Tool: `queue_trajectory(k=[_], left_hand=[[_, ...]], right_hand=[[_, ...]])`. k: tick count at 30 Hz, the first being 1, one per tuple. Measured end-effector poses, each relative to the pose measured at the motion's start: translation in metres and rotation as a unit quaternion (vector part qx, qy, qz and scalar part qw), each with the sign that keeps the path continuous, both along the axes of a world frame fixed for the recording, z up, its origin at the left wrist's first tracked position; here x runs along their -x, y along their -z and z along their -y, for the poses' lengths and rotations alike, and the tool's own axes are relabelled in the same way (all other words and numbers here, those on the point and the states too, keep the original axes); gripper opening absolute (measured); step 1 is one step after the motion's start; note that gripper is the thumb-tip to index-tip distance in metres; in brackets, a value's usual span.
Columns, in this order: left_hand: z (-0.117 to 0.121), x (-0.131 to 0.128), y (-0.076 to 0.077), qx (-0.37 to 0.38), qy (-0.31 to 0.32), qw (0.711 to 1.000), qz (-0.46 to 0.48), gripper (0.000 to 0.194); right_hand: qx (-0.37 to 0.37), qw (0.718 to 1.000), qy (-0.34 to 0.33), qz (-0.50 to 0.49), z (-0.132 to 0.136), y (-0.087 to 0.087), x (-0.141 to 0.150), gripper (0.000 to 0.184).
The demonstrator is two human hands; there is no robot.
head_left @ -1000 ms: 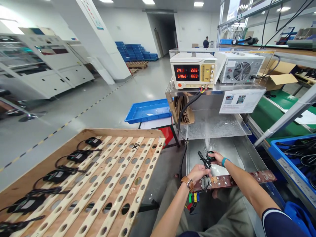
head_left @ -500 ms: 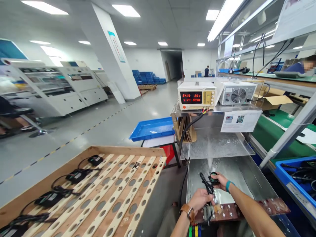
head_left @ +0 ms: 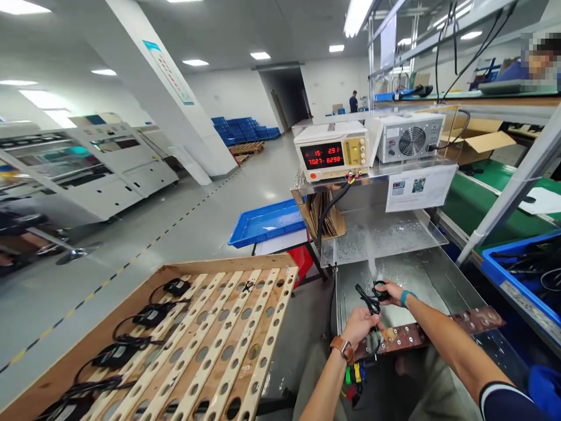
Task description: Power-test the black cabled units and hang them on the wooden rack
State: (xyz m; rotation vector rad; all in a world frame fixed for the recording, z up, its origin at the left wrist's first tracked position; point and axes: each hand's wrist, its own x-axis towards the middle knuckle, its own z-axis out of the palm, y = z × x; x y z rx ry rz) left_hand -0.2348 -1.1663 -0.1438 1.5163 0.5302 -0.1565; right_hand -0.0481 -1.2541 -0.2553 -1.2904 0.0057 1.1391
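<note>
My left hand point(head_left: 362, 324) pinches a bundled black cable point(head_left: 367, 299) near the front of a shiny metal basin point(head_left: 421, 292). Beside it, my right hand point(head_left: 393, 292) has its fingers around a small dark round device point(head_left: 379, 289) with a greenish face. Its exact kind is not clear at this size. Both hands are held close together over the basin. Just below them a brown bar with metal studs point(head_left: 409, 340) crosses the basin's front, and a cable end hangs by my left hand.
To the left, a wooden slatted rack point(head_left: 228, 318) holds several black devices with cables point(head_left: 151, 314). A power supply point(head_left: 333, 153) with red digits stands on the shelf ahead. There is a blue tray point(head_left: 267, 225) beyond the rack and a blue bin point(head_left: 521, 292) of cables at right.
The camera view has tilted and shifted, so more of the rack and my right sleeve show. My hands keep the cable and round device in nearly the same place over the basin.
</note>
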Motion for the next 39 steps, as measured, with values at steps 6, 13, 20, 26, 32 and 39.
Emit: queue_trajectory(k=[6,13,20,26,32,39], left_hand=[[0.007,-0.003,-0.002,0.003,-0.044,0.999,-0.017,0.034],[0.002,-0.022,0.003,-0.051,-0.1,0.994,-0.011,0.032],[-0.023,-0.056,-0.012,-0.205,-0.078,0.973,0.065,0.005],[-0.045,-0.052,-0.05,-0.425,0.09,0.891,0.132,0.031],[-0.033,-0.075,-0.064,-0.539,0.28,0.787,0.109,0.069],[-0.017,-0.085,-0.061,-0.523,0.281,0.804,0.036,0.084]], right_hand=[[0.01,1.0,-0.001,-0.023,0.002,0.012,-0.004,0.036],[0.014,1.0,-0.019,-0.016,0.002,0.004,-0.002,0.03],[-0.026,0.996,-0.06,-0.057,0.009,-0.031,-0.005,0.027],[-0.11,0.974,-0.136,-0.14,0.015,-0.061,-0.004,0.084],[-0.104,0.969,-0.168,-0.15,0.017,-0.064,0.003,0.065],[-0.113,0.973,-0.16,-0.126,0.017,-0.067,0.005,0.065]])
